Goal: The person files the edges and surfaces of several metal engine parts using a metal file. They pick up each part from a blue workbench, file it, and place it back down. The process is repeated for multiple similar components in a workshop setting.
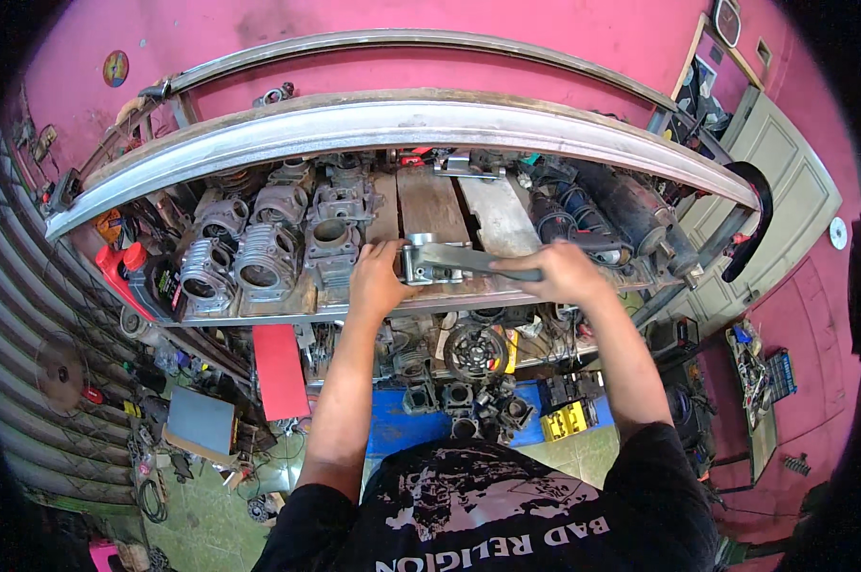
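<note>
You are standing at a wooden shelf (383, 205), which is running left to right. Toward its right end, a dark canister (626, 208) is lying slantwise. On the left, grey engine cylinders (263, 257) are standing in rows, 2 finned ones facing you at the front. Your right hand (566, 274) is gripping a long grey tool (473, 261) by its right end. Your left hand (378, 283) is touching the left side of a silver metal part (425, 274); I cannot tell whether it is clamping or only steadying. That part is sitting near the shelf's front edge, between your 2 hands, its long axis running left to right. The tool is crossing over it, sloping slightly down rightward, its free end pointing left. Behind that end, a round collar (418, 240) is showing on the part.
</note>
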The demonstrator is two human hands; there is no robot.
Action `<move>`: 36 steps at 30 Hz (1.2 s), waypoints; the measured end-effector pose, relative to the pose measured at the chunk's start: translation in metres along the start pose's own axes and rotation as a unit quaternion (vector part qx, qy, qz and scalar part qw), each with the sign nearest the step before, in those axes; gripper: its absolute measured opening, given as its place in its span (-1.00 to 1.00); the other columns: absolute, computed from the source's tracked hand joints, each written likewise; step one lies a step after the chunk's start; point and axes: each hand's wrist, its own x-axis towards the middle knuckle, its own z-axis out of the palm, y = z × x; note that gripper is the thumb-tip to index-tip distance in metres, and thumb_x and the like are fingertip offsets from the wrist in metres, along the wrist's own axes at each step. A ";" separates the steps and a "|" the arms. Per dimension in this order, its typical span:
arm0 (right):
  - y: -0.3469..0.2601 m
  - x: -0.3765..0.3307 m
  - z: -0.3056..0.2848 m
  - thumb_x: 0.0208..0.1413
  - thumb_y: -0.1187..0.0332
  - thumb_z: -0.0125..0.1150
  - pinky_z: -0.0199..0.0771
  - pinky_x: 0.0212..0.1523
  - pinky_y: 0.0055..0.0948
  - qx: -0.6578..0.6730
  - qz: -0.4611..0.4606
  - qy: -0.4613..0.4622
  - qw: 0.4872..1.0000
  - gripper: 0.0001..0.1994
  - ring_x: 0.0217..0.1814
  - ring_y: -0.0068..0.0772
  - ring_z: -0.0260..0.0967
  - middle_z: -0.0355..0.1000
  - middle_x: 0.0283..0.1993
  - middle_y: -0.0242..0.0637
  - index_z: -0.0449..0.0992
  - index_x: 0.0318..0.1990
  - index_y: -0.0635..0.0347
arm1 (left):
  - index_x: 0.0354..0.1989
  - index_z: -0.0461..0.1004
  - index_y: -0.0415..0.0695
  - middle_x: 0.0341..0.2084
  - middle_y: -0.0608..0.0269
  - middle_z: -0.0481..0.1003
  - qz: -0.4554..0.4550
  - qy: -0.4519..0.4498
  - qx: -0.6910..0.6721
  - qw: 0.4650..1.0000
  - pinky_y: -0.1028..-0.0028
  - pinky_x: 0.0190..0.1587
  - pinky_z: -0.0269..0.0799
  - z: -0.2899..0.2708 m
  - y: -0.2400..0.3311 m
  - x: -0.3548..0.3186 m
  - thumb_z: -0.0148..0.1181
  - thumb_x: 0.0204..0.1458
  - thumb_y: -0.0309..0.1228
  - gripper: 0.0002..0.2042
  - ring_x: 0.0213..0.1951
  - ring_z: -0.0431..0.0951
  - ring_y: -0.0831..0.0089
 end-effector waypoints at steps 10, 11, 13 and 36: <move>-0.033 0.005 0.073 0.05 0.18 0.45 0.54 -0.11 -0.24 -0.091 0.002 0.204 0.975 -0.54 -0.36 -0.24 0.62 0.64 -0.41 -0.25 0.67 0.16 -0.53 | 0.16 0.51 -0.22 -0.01 -0.06 0.58 -0.042 -0.020 0.001 0.999 0.12 0.17 0.47 0.012 0.002 0.003 0.72 -0.43 -0.26 -0.16 0.09 0.50 -0.09; -0.025 -0.001 0.077 0.05 0.19 0.45 0.54 -0.11 -0.23 -0.067 -0.007 0.229 0.971 -0.53 -0.35 -0.22 0.62 0.63 -0.41 -0.26 0.66 0.17 -0.52 | 0.15 0.51 -0.22 -0.01 -0.06 0.57 -0.049 -0.009 -0.001 0.999 0.11 0.17 0.47 0.011 0.002 0.002 0.72 -0.44 -0.27 -0.17 0.08 0.50 -0.09; -0.009 -0.023 0.076 0.04 0.21 0.46 0.54 -0.12 -0.21 -0.034 0.015 0.230 0.973 -0.51 -0.32 -0.19 0.62 0.63 -0.41 -0.26 0.66 0.18 -0.51 | 0.14 0.52 -0.21 -0.02 -0.05 0.57 -0.066 0.014 -0.008 0.998 0.10 0.15 0.47 0.012 0.003 -0.002 0.72 -0.44 -0.28 -0.18 0.06 0.50 -0.08; -0.035 -0.023 0.157 0.40 0.34 0.22 0.24 0.37 -0.49 0.511 0.232 0.308 0.768 -0.45 0.33 -0.52 0.37 0.52 0.32 -0.02 0.30 0.49 0.20 | 0.45 0.32 0.19 0.22 -0.10 0.51 0.049 -0.144 0.137 0.979 -0.45 0.36 -0.05 0.014 0.052 0.068 0.67 -0.31 -0.05 0.01 0.35 0.32 -0.07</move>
